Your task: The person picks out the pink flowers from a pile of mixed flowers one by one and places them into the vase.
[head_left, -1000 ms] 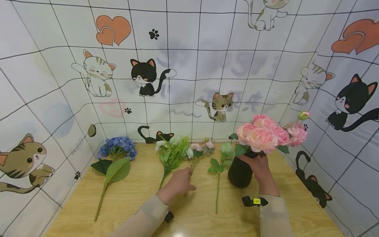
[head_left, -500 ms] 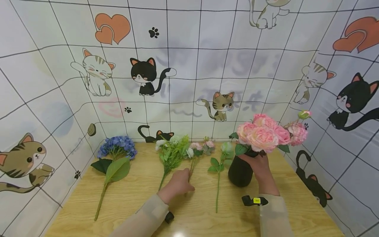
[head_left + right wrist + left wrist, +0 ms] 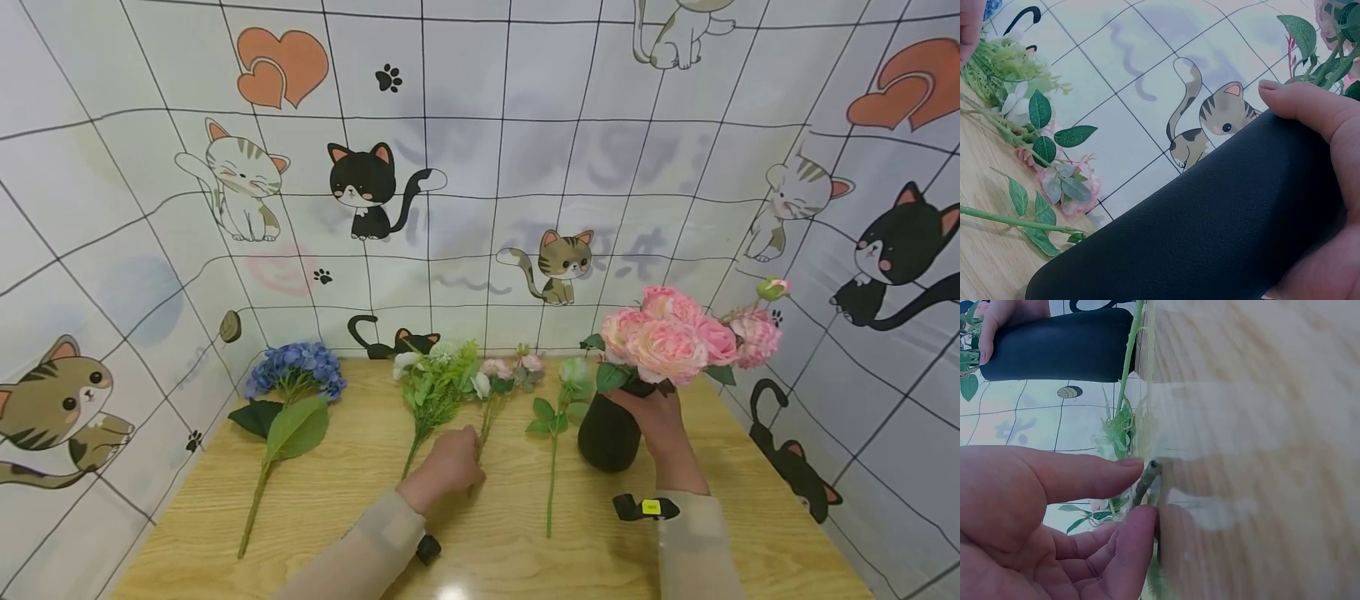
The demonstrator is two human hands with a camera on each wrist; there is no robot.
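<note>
My left hand (image 3: 447,465) is low over the table, its thumb and fingers closed about the thin stem (image 3: 1145,481) of a small pink-flowered spray (image 3: 504,372). In the left wrist view the stem's cut end shows between thumb and fingertip, close to the tabletop. My right hand (image 3: 654,417) grips the neck of a black vase (image 3: 609,435), which leans a little. Large pink peonies (image 3: 667,337) with green leaves stand in the vase. The right wrist view shows the vase's dark side (image 3: 1191,219) with my thumb near its mouth.
On the wooden table (image 3: 337,517) lie a blue hydrangea (image 3: 296,371) at the left, a green and white spray (image 3: 435,387) beside my left hand, and a pale green rose (image 3: 573,375) left of the vase. A cat-patterned cloth wall (image 3: 465,167) encloses the back and sides.
The thumb and fingers of my left hand have drawn closer together on the stem. My right hand and the vase have stayed put. The head view has tilted slightly.
</note>
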